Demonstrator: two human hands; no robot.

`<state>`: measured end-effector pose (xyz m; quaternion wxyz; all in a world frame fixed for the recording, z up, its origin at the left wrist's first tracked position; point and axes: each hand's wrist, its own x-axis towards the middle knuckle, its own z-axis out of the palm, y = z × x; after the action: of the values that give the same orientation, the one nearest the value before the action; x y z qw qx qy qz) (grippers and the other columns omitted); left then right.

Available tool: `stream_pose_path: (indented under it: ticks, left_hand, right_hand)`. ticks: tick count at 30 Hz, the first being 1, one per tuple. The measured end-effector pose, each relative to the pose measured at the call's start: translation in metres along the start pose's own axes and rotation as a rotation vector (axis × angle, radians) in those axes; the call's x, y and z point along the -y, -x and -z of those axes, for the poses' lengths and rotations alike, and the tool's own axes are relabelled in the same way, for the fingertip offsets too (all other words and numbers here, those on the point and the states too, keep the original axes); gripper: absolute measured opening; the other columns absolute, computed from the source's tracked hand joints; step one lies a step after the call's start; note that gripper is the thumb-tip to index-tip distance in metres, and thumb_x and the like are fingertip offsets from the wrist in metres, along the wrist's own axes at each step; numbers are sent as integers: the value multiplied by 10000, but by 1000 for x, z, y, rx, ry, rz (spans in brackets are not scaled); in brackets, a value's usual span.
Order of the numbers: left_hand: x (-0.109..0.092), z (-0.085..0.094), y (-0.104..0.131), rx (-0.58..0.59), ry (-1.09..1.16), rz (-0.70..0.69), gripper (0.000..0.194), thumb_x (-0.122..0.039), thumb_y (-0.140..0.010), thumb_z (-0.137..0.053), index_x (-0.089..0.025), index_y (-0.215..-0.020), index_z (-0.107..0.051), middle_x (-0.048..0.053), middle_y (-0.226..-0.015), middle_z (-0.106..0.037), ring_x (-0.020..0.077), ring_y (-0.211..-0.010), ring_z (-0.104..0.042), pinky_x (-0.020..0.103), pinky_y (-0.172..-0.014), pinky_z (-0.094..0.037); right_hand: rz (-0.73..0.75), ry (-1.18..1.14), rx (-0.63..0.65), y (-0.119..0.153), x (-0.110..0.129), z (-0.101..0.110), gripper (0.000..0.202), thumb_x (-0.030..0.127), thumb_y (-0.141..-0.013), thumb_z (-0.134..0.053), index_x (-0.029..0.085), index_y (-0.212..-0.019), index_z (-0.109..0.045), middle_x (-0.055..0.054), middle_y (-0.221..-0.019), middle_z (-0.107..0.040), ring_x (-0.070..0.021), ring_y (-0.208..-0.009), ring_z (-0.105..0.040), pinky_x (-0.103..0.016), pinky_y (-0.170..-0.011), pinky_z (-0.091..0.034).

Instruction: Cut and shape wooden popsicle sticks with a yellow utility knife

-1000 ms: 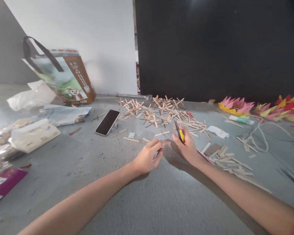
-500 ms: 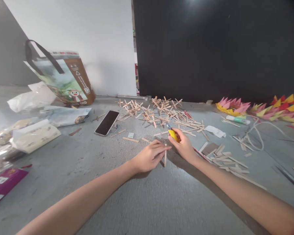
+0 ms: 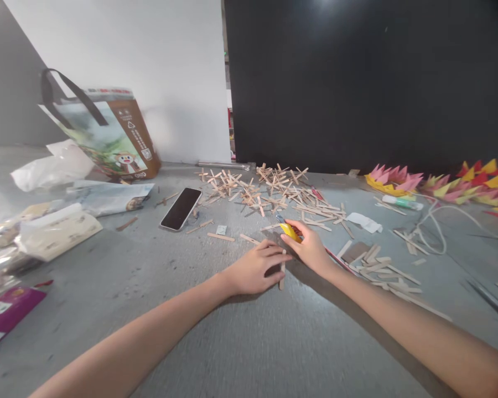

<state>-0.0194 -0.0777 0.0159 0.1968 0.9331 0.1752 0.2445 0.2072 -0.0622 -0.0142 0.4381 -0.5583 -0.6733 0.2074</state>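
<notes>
My left hand [image 3: 259,269] rests low on the grey table, its fingers closed around a small wooden stick [image 3: 282,271] that stands out beyond the fingertips. Just to the right and a little farther back, my right hand [image 3: 309,249] grips a yellow cutter [image 3: 290,231], whose metal tip points up and to the left. Beyond both hands lies a heap of wooden stick crosses [image 3: 259,190]. Loose sticks [image 3: 385,273] are scattered to the right of my right hand.
A black phone [image 3: 181,208] lies left of the heap. A printed bag [image 3: 112,138] stands at the back left, near plastic wrappers [image 3: 58,229]. Pink and yellow folded paper [image 3: 394,179], a glue tube [image 3: 402,202] and a white cable [image 3: 440,226] are at the right.
The stick and the fingers of my left hand have shifted slightly toward me, with the fingers more spread. The cutter in my right hand has tilted further left.
</notes>
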Motion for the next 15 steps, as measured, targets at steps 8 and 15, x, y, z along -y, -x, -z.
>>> stream_pose_path:
  ticks: [8, 15]
  left_hand:
    - [0, -2, 0, 24, -68, 17, 360, -350, -972, -650, -226, -1309, -668, 95, -1360, -662, 272, -1338, -521, 459, -1136, -454]
    - [8, -8, 1, -74, -86, 165, 311, -335, -961, -675, -198, -1240, -684, 94, -1280, -711, 264, -1281, -579, 462, -1133, -467]
  right_hand:
    - [14, 13, -2, 0, 7, 2, 426, 406, -907, -681, 241, -1298, -654, -87, -1239, -717, -273, -1114, -668, -433, -994, -508]
    - [24, 9, 3, 0, 3, 1, 449, 417, -909, -680, 248, -1324, -646, -92, -1284, -705, -273, -1120, -669, -427, -987, -508]
